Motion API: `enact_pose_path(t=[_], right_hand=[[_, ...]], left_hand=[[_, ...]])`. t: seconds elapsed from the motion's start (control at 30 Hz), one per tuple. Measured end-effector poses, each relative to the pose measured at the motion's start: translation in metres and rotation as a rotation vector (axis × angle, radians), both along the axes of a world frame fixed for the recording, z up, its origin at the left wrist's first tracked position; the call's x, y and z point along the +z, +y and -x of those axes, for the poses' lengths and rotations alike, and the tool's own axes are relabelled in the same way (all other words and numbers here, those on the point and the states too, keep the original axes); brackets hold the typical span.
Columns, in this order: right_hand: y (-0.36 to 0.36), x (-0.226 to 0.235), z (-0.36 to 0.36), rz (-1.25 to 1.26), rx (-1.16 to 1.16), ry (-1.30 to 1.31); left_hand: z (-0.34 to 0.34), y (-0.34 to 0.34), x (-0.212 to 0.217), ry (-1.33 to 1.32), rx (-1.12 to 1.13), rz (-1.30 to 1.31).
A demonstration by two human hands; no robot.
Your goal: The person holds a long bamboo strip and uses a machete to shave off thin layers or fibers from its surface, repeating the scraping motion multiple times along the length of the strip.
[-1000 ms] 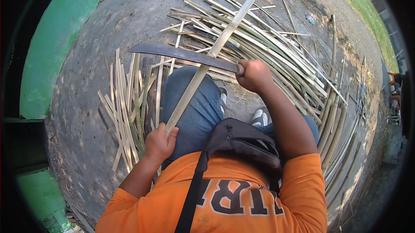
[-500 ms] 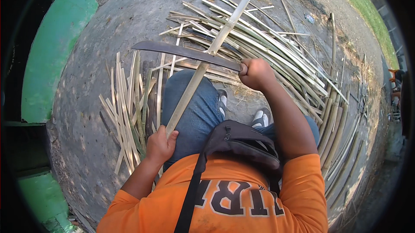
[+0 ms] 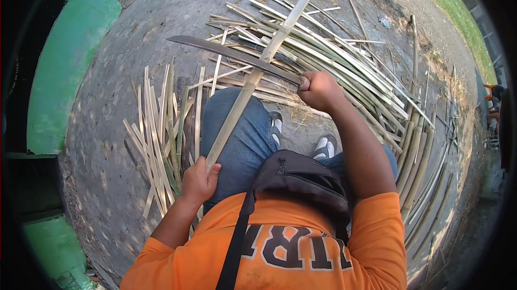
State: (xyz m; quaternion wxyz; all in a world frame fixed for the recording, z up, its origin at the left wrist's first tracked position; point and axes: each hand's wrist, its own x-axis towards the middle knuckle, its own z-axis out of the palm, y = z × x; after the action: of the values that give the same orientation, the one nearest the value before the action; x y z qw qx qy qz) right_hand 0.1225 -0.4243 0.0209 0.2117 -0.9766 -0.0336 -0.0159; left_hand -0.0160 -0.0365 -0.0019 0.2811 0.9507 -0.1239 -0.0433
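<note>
My left hand [image 3: 200,181] is closed round the near end of a long split bamboo strip [image 3: 235,112]. The strip slants up and away to the right, past my left knee and over the pile on the ground. In my right hand [image 3: 321,93] is the handle of a machete [image 3: 226,51]. Its dark, slightly curved blade lies across the strip around mid-length, with the tip pointing left. Whether the edge bites into the bamboo I cannot tell.
Many split bamboo strips [image 3: 323,53] lie heaped ahead of me, with another bunch [image 3: 153,134] by my left leg. Thicker bamboo poles [image 3: 417,155] lie at the right. A black bag [image 3: 301,182] rests on my lap. A green wall [image 3: 75,69] stands at the left.
The machete's tip has swung slightly upward and away, so the blade slants more steeply across the strip. My left hand and the strip have hardly moved.
</note>
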Motion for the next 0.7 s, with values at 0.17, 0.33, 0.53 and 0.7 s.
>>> enact_pose_path(t=[0.17,0.33,0.53,0.7], right_hand=[[0.002,0.001,0.005,0.044,-0.004,-0.09],[0.014,0.008,0.014,0.082,0.279,-0.253],[-0.02,0.001,-0.006,0.048,0.005,-0.039],[-0.027,-0.001,-0.004,-0.007,-0.096,-0.05]], left_hand=[[0.0,0.001,-0.004,0.023,-0.001,-0.044],[-0.001,0.001,-0.001,0.02,-0.01,-0.017],[-0.004,0.003,0.002,0.021,-0.023,0.0],[-0.006,0.001,0.003,0.03,-0.019,-0.039]])
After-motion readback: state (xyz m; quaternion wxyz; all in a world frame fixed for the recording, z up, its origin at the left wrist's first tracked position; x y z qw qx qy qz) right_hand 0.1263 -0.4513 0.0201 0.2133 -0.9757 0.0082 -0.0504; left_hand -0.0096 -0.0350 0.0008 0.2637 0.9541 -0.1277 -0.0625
